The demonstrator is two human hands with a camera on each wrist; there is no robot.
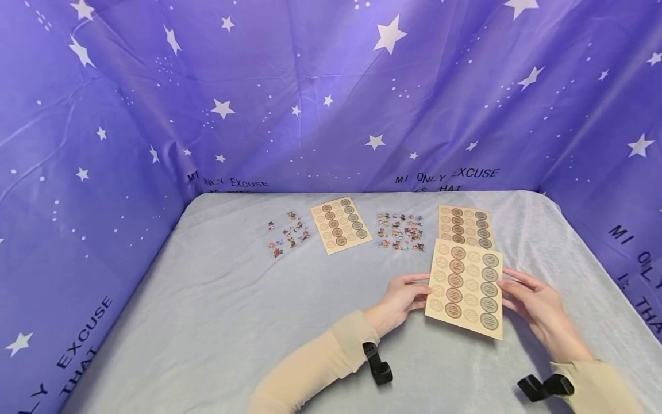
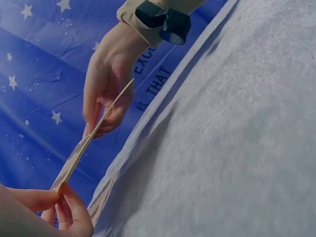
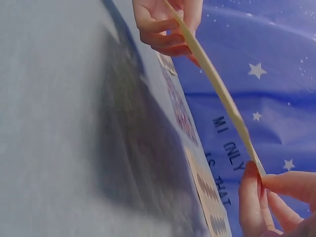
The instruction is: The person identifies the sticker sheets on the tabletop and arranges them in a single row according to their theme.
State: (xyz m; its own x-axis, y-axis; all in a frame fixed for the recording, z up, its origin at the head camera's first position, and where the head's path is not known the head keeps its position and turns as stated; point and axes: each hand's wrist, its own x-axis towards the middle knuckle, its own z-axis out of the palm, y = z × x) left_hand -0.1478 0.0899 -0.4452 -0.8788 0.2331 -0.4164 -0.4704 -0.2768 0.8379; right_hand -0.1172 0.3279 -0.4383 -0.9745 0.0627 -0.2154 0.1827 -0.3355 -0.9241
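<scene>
A tan sheet of round stickers (image 1: 464, 287), with columns of pale, brown and grey circles, is held above the table by both hands. My left hand (image 1: 398, 302) pinches its left edge between thumb and fingers. At the opposite edge, my right hand (image 1: 538, 307) pinches it the same way. Both wrist views show the sheet edge-on, slightly bowed and apart from the tabletop. Just behind it lies another tan sticker sheet (image 1: 468, 221), its near part hidden by the held one.
Farther back on the grey cloth-covered table (image 1: 233, 322) lie a third tan sticker sheet (image 1: 333, 231), a clear sheet of small colourful figure stickers (image 1: 398, 233) and a similar clear sheet (image 1: 291, 237). A purple star-patterned curtain (image 1: 310, 132) encloses the back and sides.
</scene>
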